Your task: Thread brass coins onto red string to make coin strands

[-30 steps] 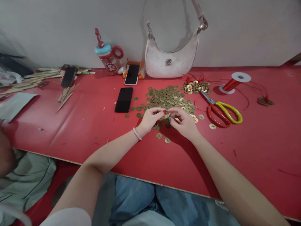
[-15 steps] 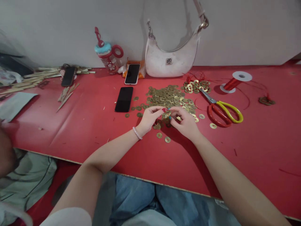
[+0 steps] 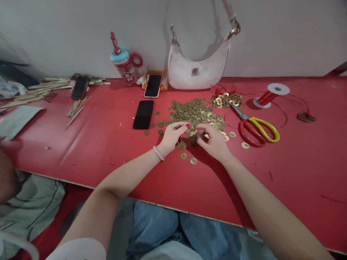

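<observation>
Over the near side of a pile of brass coins (image 3: pixel 191 110), my two hands meet fingertip to fingertip. My left hand (image 3: pixel 173 136), with a beaded bracelet at the wrist, pinches a thin red string (image 3: pixel 193 129) between thumb and forefinger. My right hand (image 3: pixel 213 141) is closed in a pinch on the same string, its other fingers curled. A bit of gold shows beside the curled right fingers; whether it is held or lies behind cannot be made out. Two loose coins with square holes, one of them a coin (image 3: pixel 193 161), lie just below the hands.
Right of the pile lie scissors (image 3: pixel 257 128) with red and yellow handles, a spool of red string (image 3: pixel 267 97) and tied coin bundles (image 3: pixel 226 100). Behind stand a white handbag (image 3: pixel 199 68) and a cup (image 3: pixel 126 68). Phones (image 3: pixel 143 115) lie left. Another person's arm (image 3: pixel 8 173) shows at far left.
Hardly anything differs. The fingertips have shifted very slightly, and both hands keep their pinch over the coins.
</observation>
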